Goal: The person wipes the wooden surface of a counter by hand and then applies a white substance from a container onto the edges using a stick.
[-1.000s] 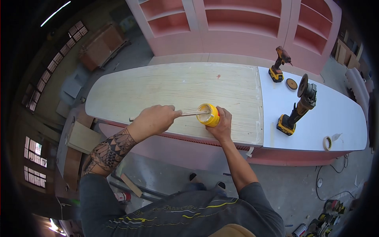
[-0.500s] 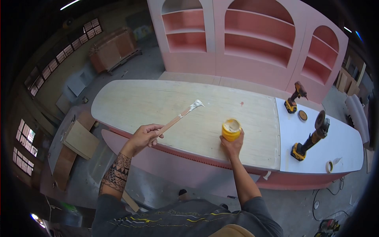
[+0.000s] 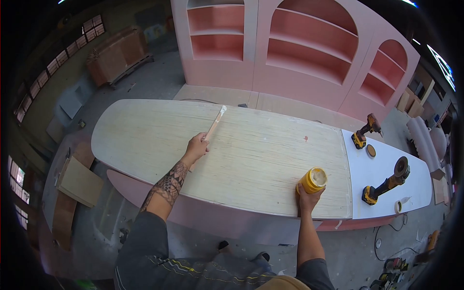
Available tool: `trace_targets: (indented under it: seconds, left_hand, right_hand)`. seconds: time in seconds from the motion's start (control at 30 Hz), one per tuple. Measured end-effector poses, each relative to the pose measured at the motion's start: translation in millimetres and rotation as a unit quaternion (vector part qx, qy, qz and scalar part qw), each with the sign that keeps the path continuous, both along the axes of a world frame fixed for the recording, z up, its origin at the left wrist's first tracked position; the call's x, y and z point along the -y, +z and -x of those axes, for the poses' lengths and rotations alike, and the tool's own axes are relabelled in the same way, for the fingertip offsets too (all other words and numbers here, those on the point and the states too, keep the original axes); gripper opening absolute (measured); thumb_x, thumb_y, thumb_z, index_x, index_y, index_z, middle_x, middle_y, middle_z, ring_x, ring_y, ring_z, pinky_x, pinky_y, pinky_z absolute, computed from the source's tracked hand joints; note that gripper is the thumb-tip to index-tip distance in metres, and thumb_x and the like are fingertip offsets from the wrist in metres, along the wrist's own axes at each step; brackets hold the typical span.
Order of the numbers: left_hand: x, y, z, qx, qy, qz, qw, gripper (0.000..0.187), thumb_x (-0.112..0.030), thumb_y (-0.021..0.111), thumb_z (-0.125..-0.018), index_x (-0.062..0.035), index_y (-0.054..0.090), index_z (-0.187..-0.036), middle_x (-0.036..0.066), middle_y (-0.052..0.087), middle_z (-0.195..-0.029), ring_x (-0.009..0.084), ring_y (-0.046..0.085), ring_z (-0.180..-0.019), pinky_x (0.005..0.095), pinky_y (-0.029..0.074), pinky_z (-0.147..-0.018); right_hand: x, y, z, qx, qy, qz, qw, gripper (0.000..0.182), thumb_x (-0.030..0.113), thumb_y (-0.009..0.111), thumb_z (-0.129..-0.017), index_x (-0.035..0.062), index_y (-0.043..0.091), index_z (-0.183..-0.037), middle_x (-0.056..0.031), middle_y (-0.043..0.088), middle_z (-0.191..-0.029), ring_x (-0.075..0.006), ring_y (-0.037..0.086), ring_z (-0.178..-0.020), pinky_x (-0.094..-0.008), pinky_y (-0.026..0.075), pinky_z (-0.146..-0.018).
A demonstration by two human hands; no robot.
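Note:
My left hand (image 3: 196,148) is closed around a flat wooden stick (image 3: 213,126), its far end coated in white paste. The stick's tip overlaps the back edge of the long wooden tabletop (image 3: 145,135). My right hand (image 3: 309,199) grips a yellow jar (image 3: 306,183) over the tabletop's front right part. Pale paste shows through the jar's open mouth, which leans toward me.
On the white panel (image 3: 357,179) at right stand a cordless drill (image 3: 366,131) and a cordless angle grinder (image 3: 386,186). A round disc (image 3: 370,151) and a tape roll (image 3: 398,207) lie nearby. A pink arched shelf unit (image 3: 261,72) rises behind.
My left hand has moved forward with the stick, which now points more steeply away from me. My right hand has shifted the jar right and closer to the front edge. The view has shifted somewhat.

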State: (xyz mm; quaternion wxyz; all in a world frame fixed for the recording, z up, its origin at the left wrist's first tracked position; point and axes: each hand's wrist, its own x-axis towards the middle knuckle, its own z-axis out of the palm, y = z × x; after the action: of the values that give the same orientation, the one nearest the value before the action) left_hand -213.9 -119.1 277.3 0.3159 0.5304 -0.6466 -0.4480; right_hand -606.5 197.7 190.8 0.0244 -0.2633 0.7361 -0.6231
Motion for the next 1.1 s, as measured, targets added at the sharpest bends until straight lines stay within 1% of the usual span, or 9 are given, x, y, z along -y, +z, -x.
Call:
trace_targets:
  seconds: [0.17, 0.23, 0.27, 0.33, 0.37, 0.43, 0.53, 0.9, 1.1]
  left_hand:
    - [71.7, -45.4, 55.7, 0.062, -0.009, 0.017, 0.998, 0.046, -0.010, 0.059, -0.099, -0.0003, 0.065, -0.144, 0.020, 0.078, -0.108, 0.0217, 0.078, -0.074, 0.0371, 0.063, -0.071]
    - [86.7, -55.0, 76.3, 0.129, -0.011, 0.026, 0.991, 0.043, -0.009, 0.055, -0.098, -0.0003, 0.067, -0.139, 0.027, 0.077, -0.116, 0.0320, 0.081, -0.090, 0.0430, 0.062, -0.085]
    - [94.5, -61.3, 84.9, 0.125, -0.014, 0.025, 0.992, 0.043, -0.009, 0.055, -0.098, -0.0003, 0.067, -0.139, 0.027, 0.077, -0.116, 0.0320, 0.081, -0.090, 0.0430, 0.062, -0.085]
    - [105.1, -66.5, 97.4, 0.155, -0.006, 0.059, 0.986, 0.040, -0.008, 0.054, -0.098, -0.0009, 0.069, -0.135, 0.029, 0.076, -0.120, 0.0405, 0.076, -0.109, 0.0478, 0.059, -0.097]
    - [106.7, -66.8, 100.9, 0.153, -0.007, 0.057, 0.987, 0.040, -0.008, 0.054, -0.098, -0.0009, 0.069, -0.135, 0.029, 0.076, -0.120, 0.0405, 0.076, -0.109, 0.0478, 0.059, -0.097]
    - [107.9, -70.9, 104.8, 0.168, 0.025, 0.074, 0.983, 0.039, -0.008, 0.053, -0.100, -0.0022, 0.069, -0.135, 0.029, 0.074, -0.123, 0.0450, 0.069, -0.122, 0.0510, 0.056, -0.103]
    - [111.0, -81.1, 109.6, 0.216, 0.035, 0.102, 0.970, 0.038, -0.009, 0.052, -0.101, -0.0007, 0.068, -0.135, 0.030, 0.073, -0.124, 0.0466, 0.069, -0.120, 0.0520, 0.057, -0.103]
    - [72.3, -91.1, 177.4, 0.173, 0.012, 0.109, 0.979, 0.033, -0.004, 0.052, -0.099, 0.0065, 0.066, -0.127, 0.033, 0.071, -0.120, 0.0484, 0.068, -0.118, 0.0520, 0.057, -0.103]
    - [64.1, -89.6, 203.8, 0.178, -0.011, 0.114, 0.977, 0.031, -0.001, 0.050, -0.100, 0.0086, 0.065, -0.125, 0.034, 0.069, -0.123, 0.0484, 0.066, -0.121, 0.0511, 0.057, -0.105]
  right_hand:
    - [7.1, -4.3, -0.4, -0.013, -0.027, -0.008, 1.000, 0.101, 0.033, 0.101, -0.071, 0.0000, 0.042, -0.146, -0.0205, 0.069, -0.131, -0.0354, 0.069, -0.121, -0.0453, 0.054, -0.106]
    - [8.0, -3.2, -1.0, -0.015, -0.027, -0.009, 0.999, 0.101, 0.033, 0.101, -0.071, -0.0003, 0.042, -0.145, -0.0205, 0.068, -0.131, -0.0353, 0.069, -0.121, -0.0450, 0.054, -0.106]
    - [7.4, -4.2, 0.3, -0.013, -0.022, -0.008, 1.000, 0.101, 0.034, 0.101, -0.070, -0.0006, 0.042, -0.145, -0.0204, 0.068, -0.131, -0.0352, 0.069, -0.122, -0.0447, 0.054, -0.106]
    - [8.8, -8.2, 3.5, -0.022, -0.022, 0.006, 0.999, 0.101, 0.034, 0.102, -0.070, 0.0000, 0.043, -0.145, -0.0203, 0.068, -0.132, -0.0357, 0.069, -0.123, -0.0446, 0.054, -0.106]
    - [8.1, -7.0, 3.0, -0.014, -0.018, 0.003, 1.000, 0.101, 0.034, 0.102, -0.070, 0.0003, 0.043, -0.145, -0.0202, 0.068, -0.132, -0.0360, 0.069, -0.123, -0.0449, 0.054, -0.107]
    - [7.0, -5.5, 2.4, -0.006, -0.020, -0.012, 1.000, 0.102, 0.034, 0.103, -0.069, 0.0008, 0.044, -0.145, -0.0203, 0.067, -0.133, -0.0369, 0.068, -0.124, -0.0456, 0.054, -0.108]
    - [7.5, -7.3, 3.9, -0.011, -0.020, -0.016, 1.000, 0.103, 0.034, 0.103, -0.068, 0.0005, 0.044, -0.146, -0.0202, 0.067, -0.133, -0.0368, 0.067, -0.125, -0.0458, 0.054, -0.108]
    - [6.6, -12.5, 6.7, 0.003, 0.002, -0.014, 1.000, 0.101, 0.032, 0.100, -0.070, -0.0012, 0.044, -0.148, -0.0198, 0.065, -0.137, -0.0359, 0.065, -0.128, -0.0443, 0.050, -0.112]
    - [6.8, -3.3, 4.1, 0.007, 0.007, -0.009, 1.000, 0.097, 0.031, 0.100, -0.070, -0.0006, 0.046, -0.144, -0.0189, 0.065, -0.132, -0.0362, 0.066, -0.124, -0.0439, 0.051, -0.111]
